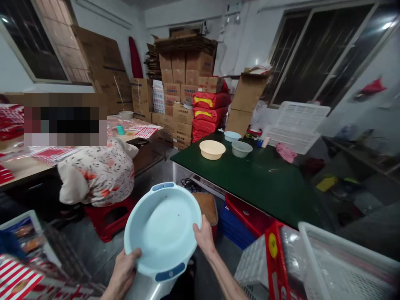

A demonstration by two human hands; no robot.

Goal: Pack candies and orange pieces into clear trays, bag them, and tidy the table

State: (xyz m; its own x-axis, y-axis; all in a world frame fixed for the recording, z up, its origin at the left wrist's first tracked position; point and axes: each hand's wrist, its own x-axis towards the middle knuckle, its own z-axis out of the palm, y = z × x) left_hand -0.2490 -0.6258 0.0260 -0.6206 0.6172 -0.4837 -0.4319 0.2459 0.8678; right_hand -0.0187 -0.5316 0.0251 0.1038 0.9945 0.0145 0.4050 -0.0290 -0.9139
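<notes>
Pale blue plastic basin (pixel 162 227) tilts up between our hands, low and central in the head view; our left hand (pixel 123 273) clasps its lower rim, fingers curled round the edge; our right hand (pixel 204 237) presses its fingers together on the right rim; a few dark specks lie inside. On the green table (pixel 250 183), right of centre, a cream basin (pixel 212 150), a grey basin (pixel 242 149) and a small blue basin (pixel 232 136) stand apart, unstacked; at left, a co-worker in a floral top (pixel 100 173) sits on a red stool (pixel 109 218); a white crate (pixel 343 262) fills the lower right.
</notes>
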